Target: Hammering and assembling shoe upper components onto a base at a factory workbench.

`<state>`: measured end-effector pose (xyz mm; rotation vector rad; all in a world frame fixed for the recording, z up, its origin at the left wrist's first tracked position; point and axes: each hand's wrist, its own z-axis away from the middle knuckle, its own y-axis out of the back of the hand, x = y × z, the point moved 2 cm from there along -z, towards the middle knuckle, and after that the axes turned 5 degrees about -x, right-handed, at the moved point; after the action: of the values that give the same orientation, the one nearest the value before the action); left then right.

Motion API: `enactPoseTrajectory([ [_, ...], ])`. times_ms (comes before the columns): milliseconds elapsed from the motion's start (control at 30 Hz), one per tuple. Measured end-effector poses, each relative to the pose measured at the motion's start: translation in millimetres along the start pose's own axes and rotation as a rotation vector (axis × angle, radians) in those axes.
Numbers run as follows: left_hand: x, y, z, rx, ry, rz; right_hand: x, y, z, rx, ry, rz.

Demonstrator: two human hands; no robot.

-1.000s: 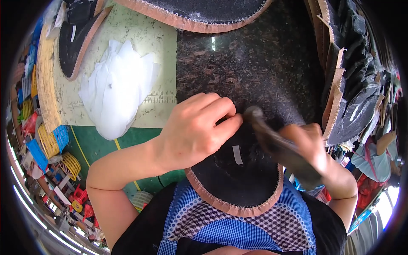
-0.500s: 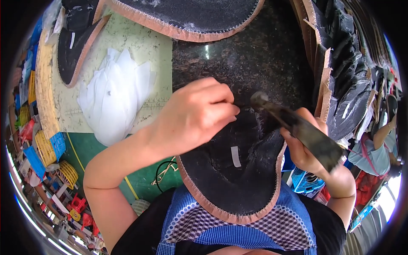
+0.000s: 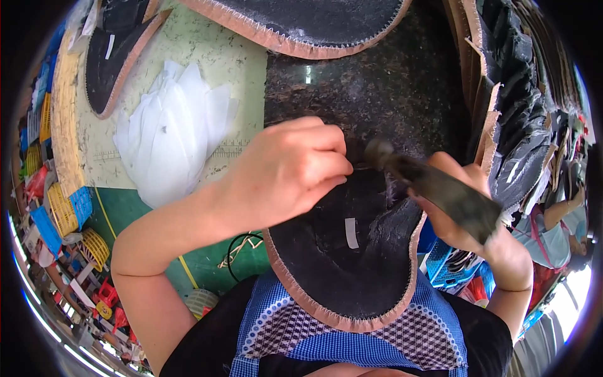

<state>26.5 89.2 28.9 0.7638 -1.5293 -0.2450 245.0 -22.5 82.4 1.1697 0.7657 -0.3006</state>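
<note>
A black shoe upper (image 3: 333,270) with a stitched brown edge and a small white tag lies in front of me, its rounded end against my apron. My left hand (image 3: 295,173) is closed, its fingertips pinched at the far edge of that upper; what lies under them is partly hidden. In my right hand (image 3: 461,195) is a dark hammer (image 3: 440,188), blurred by motion. Its round face hovers at or just above the upper's far edge, right beside my left fingertips; contact cannot be made out. The broad end points back toward my right wrist.
A dark stone slab (image 3: 352,88) lies beneath the work. Another black upper (image 3: 314,28) sits at its far side, and stacked uppers (image 3: 518,132) line the right. White cut pieces (image 3: 166,138) are piled on a pale cutting mat (image 3: 242,81). A person (image 3: 546,232) is at far right.
The hammer's round face has dropped slightly and shifted left, with my right hand. My left hand stays pinched at the upper's edge. The whole view has tilted a little.
</note>
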Motion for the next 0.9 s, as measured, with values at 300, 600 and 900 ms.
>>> enactPoseTrajectory([
  [300, -9, 6, 4, -0.055, 0.021, 0.03, 3, -11, 1, 0.014, 0.069, -0.123],
  [600, 7, 8, 4, -0.078, -0.142, -0.344, -11, 12, -13, -0.014, -0.068, -0.102],
  [900, -20, 19, -11, -0.346, 0.172, 0.321, -8, -17, 6, -0.096, -0.051, 0.004],
])
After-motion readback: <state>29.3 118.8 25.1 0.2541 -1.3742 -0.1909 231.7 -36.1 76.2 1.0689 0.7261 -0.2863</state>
